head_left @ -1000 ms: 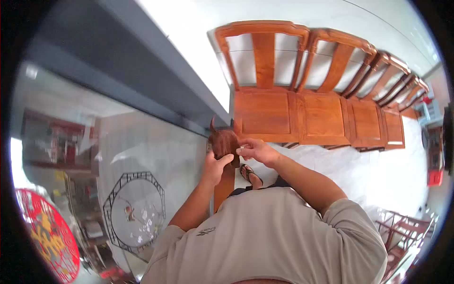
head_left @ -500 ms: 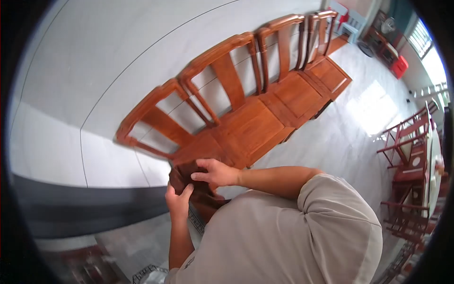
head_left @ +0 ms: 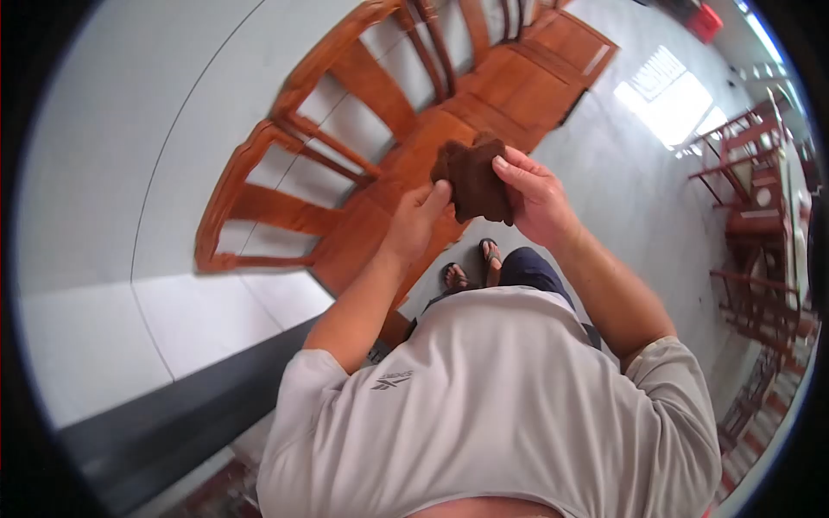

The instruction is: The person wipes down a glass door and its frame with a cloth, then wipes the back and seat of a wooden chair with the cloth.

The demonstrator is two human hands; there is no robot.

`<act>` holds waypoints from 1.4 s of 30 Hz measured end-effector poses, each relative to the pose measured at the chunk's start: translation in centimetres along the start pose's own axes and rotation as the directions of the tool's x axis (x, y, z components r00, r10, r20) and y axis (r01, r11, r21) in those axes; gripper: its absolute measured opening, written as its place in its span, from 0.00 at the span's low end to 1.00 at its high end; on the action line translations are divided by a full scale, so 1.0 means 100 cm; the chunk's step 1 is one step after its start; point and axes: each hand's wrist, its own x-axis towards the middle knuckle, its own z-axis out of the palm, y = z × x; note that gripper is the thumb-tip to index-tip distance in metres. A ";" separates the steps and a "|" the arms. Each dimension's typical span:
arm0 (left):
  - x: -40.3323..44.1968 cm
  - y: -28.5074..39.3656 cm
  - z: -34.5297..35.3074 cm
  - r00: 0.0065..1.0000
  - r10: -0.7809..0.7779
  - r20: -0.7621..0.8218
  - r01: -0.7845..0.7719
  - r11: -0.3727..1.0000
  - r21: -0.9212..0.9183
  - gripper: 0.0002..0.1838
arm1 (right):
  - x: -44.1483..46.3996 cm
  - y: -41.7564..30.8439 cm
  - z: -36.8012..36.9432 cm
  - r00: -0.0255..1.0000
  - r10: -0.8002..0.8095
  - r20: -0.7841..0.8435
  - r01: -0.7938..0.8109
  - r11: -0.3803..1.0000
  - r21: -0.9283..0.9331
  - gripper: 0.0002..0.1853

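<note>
A dark brown cloth [head_left: 480, 183], folded and crumpled, is held up between my two hands in front of my chest. My left hand [head_left: 420, 216] grips its left edge, thumb on top. On the opposite edge my right hand [head_left: 537, 192] pinches it between thumb and fingers. Behind and below the cloth runs a long reddish-brown wooden bench [head_left: 414, 164] with carved backrests. The cloth hangs in the air in front of the bench seat, and the fingers beneath it are partly hidden.
The bench stands along a light tiled wall [head_left: 104, 173] with a dark band at its base. Wooden chairs and a table [head_left: 760, 216] stand at the right. My sandaled feet [head_left: 471, 268] are on the pale floor [head_left: 622, 190]. A red object [head_left: 704, 24] lies at the far end.
Both hands have lifted the brown cloth off the near end of the bench and moved it right, in front of my chest. My body has turned and my feet now show.
</note>
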 end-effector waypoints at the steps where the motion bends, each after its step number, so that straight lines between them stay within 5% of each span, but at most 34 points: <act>1: 0.013 0.010 0.023 0.999 -0.006 0.044 0.007 1.000 -0.006 0.19 | -0.011 -0.010 -0.009 0.997 -0.051 -0.051 0.051 0.999 0.002 0.16; 3: 0.039 0.033 0.069 0.986 0.154 0.069 -0.154 0.988 -0.011 0.19 | -0.023 -0.027 -0.045 0.979 -0.152 -0.133 0.145 0.987 -0.064 0.15; 4: 0.054 0.032 0.080 0.988 0.143 0.065 -0.140 0.989 -0.050 0.19 | -0.025 -0.031 -0.071 0.896 -0.354 -0.269 0.239 0.894 -0.380 0.15; 6: 0.080 0.028 0.104 0.988 0.080 0.133 -0.063 0.990 -0.127 0.17 | -0.043 -0.046 -0.108 0.606 -0.718 -0.344 0.159 0.532 -0.832 0.15; 7: 0.086 0.028 0.122 0.989 0.008 0.151 0.022 0.980 -0.197 0.16 | -0.057 -0.052 -0.115 0.587 -0.724 -0.361 0.145 0.534 -0.833 0.15; 9: 0.107 0.025 0.155 0.989 -0.019 0.143 0.047 0.979 -0.197 0.16 | -0.075 -0.067 -0.125 0.377 -0.889 -0.260 0.140 0.332 -0.933 0.13; 12: 0.138 0.014 0.203 0.969 -0.232 0.089 0.234 0.972 -0.011 0.17 | -0.086 -0.087 -0.154 0.490 -0.867 -0.093 0.160 0.194 -0.968 0.16; 13: 0.141 0.017 0.236 0.969 -0.242 0.051 0.238 0.969 0.063 0.18 | -0.091 -0.101 -0.158 0.486 -0.874 0.003 0.088 0.046 -0.995 0.19; 16: 0.168 -0.007 0.288 0.937 -0.246 0.247 0.227 0.968 0.105 0.18 | -0.096 -0.125 -0.200 0.530 -0.848 0.000 0.105 0.066 -0.992 0.20; 17: 0.180 -0.022 0.298 0.928 -0.156 0.338 0.128 0.986 0.105 0.18 | -0.106 -0.136 -0.207 0.608 -0.783 -0.133 0.034 0.193 -0.981 0.18; 19: 0.203 -0.029 0.316 0.896 -0.242 0.372 0.176 0.963 0.202 0.18 | -0.122 -0.163 -0.231 0.627 -0.765 -0.151 0.006 0.199 -0.980 0.15; 21: 0.221 -0.027 0.348 0.903 -0.215 0.373 0.138 0.965 0.222 0.17 | -0.133 -0.195 -0.273 0.758 -0.593 -0.270 -0.021 0.393 -0.919 0.14; 22: 0.230 -0.027 0.361 0.915 -0.204 0.349 0.124 0.963 0.239 0.17 | -0.131 -0.202 -0.294 0.750 -0.604 -0.270 -0.025 0.382 -0.924 0.14; 24: 0.260 -0.036 0.368 0.946 -0.116 0.302 0.031 0.961 0.273 0.16 | -0.134 -0.210 -0.330 0.627 -0.614 -0.480 0.351 0.772 -0.530 0.13; 25: 0.269 -0.032 0.376 0.969 -0.026 0.246 -0.055 0.947 0.316 0.15 | -0.140 -0.225 -0.338 0.629 -0.607 -0.486 0.338 0.776 -0.532 0.13; 26: 0.276 -0.023 0.382 0.984 -0.111 0.138 0.068 0.956 0.287 0.14 | -0.146 -0.246 -0.346 0.581 -0.596 -0.555 0.470 0.802 -0.369 0.13; 27: 0.292 -0.024 0.378 0.989 -0.054 0.137 0.027 0.982 0.189 0.13 | -0.149 -0.263 -0.354 0.539 -0.567 -0.623 0.593 0.780 -0.197 0.13; 28: 0.298 -0.012 0.386 0.982 -0.025 0.188 -0.004 0.988 0.153 0.12 | -0.146 -0.274 -0.369 0.517 -0.605 -0.606 0.605 0.759 -0.241 0.24; 29: 0.305 -0.001 0.395 0.972 0.005 0.234 -0.033 0.993 0.115 0.12 | -0.146 -0.280 -0.379 0.523 -0.597 -0.608 0.595 0.767 -0.240 0.24; 30: 0.319 0.000 0.396 0.974 0.002 0.228 -0.028 0.993 0.112 0.12 | -0.147 -0.291 -0.380 0.531 -0.700 -0.477 0.416 0.706 -0.573 0.31; 31: 0.333 0.000 0.395 0.953 0.103 0.285 -0.202 0.916 0.347 0.14 | -0.148 -0.302 -0.380 0.574 -0.752 -0.323 0.207 0.515 -0.832 0.38; 32: 0.347 0.000 0.394 0.915 0.179 0.362 -0.363 0.756 0.544 0.15 | -0.150 -0.313 -0.377 0.637 -0.671 -0.379 -0.131 0.390 -0.911 0.48; 33: 0.364 0.000 0.393 0.917 0.177 0.357 -0.357 0.764 0.538 0.15 | -0.152 -0.335 -0.370 0.744 -0.626 -0.236 -0.183 0.149 -0.972 0.38; 35: 0.400 0.004 0.400 0.916 0.213 0.341 -0.400 0.413 0.818 0.14 | -0.131 -0.345 -0.408 0.827 -0.495 -0.266 -0.312 -0.011 -0.950 0.22; 36: 0.414 0.009 0.408 0.906 0.263 0.332 -0.414 0.385 0.825 0.13 | -0.124 -0.352 -0.423 0.828 -0.492 -0.268 -0.316 -0.016 -0.949 0.22; 38: 0.460 0.002 0.414 0.908 0.286 0.307 -0.397 0.348 0.849 0.15 | -0.110 -0.375 -0.451 0.692 -0.714 0.108 -0.175 -0.312 -0.934 0.16; 39: 0.482 0.001 0.416 0.909 0.301 0.287 -0.376 0.300 0.877 0.16 | -0.105 -0.392 -0.457 0.694 -0.712 0.107 -0.179 -0.315 -0.932 0.16; 41: 0.519 0.012 0.432 0.888 0.364 0.281 -0.425 0.416 0.804 0.20 | -0.096 -0.450 -0.458 0.846 -0.529 -0.070 0.016 0.156 -0.988 0.16; 42: 0.542 0.025 0.442 0.880 0.387 0.275 -0.453 0.511 0.731 0.22 | -0.101 -0.497 -0.436 0.905 -0.274 -0.325 -0.243 0.294 -0.924 0.16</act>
